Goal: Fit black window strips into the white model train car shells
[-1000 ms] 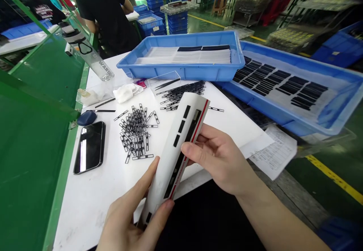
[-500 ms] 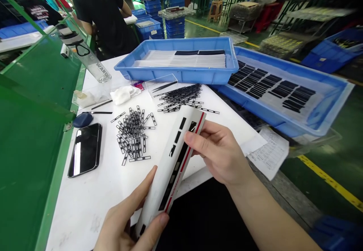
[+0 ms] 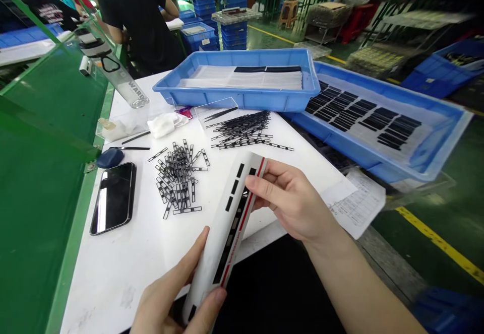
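Observation:
My left hand (image 3: 177, 288) and my right hand (image 3: 291, 203) both hold a curled white backing sheet (image 3: 223, 223) with a red stripe and black rectangular pieces along it. The left hand grips its lower end; the right thumb presses near its upper end. Beyond the sheet, a loose pile of black-framed strips (image 3: 177, 180) and a flatter pile of black strips (image 3: 242, 131) lie on the white table (image 3: 113, 278). Neither hand touches these piles. Black tweezers (image 3: 218, 114) lie in a clear plastic box.
Two blue trays hold sheets: one (image 3: 234, 99) at the back, one (image 3: 378, 155) to the right. A smartphone (image 3: 113, 198), dark blue oval object (image 3: 109, 158), white cloth (image 3: 162, 125), clear bottle (image 3: 117, 72) and printed paper (image 3: 359, 203) surround the work. A co-worker (image 3: 136, 16) stands beyond.
The sheet's upper end has swung toward me and to the left, with my right hand following it. The view has shifted slightly.

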`<action>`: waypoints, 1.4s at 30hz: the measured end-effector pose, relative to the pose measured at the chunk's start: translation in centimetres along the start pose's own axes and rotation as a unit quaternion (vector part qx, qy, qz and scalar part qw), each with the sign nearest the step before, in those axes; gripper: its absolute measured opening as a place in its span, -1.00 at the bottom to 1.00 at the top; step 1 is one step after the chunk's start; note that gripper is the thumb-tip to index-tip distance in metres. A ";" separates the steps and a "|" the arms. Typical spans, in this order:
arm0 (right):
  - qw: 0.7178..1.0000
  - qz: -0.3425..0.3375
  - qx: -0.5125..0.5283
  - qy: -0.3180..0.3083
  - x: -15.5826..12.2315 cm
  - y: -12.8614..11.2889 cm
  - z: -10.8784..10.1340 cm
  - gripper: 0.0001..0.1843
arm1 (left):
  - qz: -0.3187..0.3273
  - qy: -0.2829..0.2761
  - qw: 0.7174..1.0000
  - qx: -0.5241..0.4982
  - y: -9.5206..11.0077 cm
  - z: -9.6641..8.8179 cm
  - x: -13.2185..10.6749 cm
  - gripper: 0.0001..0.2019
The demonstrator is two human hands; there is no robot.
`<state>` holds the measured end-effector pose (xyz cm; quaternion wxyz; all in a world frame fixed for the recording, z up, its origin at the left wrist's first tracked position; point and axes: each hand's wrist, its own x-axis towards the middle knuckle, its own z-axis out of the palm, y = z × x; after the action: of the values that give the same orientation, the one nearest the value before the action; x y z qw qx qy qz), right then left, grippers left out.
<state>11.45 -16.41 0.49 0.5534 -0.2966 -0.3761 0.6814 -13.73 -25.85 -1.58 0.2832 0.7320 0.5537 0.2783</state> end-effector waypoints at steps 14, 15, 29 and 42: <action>0.999 -0.007 -0.035 0.026 0.2 0.4 0.7 -0.81 | -0.133 -0.009 0.966 -0.221 3.5 0.3 2.1 -0.46; 0.999 -0.001 -0.037 0.021 -0.2 0.6 1.1 -0.82 | -0.112 -0.007 0.968 -0.224 3.3 0.3 2.3 -0.46; 0.995 0.077 -0.059 0.019 -2.4 2.6 3.6 -0.79 | -0.017 0.005 0.981 -0.195 2.6 0.9 2.2 -0.32; 0.983 0.120 0.040 -0.135 -3.1 3.5 4.5 -0.77 | -0.042 0.028 0.993 -0.111 3.2 -1.3 1.3 -0.34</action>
<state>6.57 -20.66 -0.08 0.4231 -0.2226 -0.3815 0.7911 -12.26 -25.14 1.78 0.3586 0.6642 0.5569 0.3465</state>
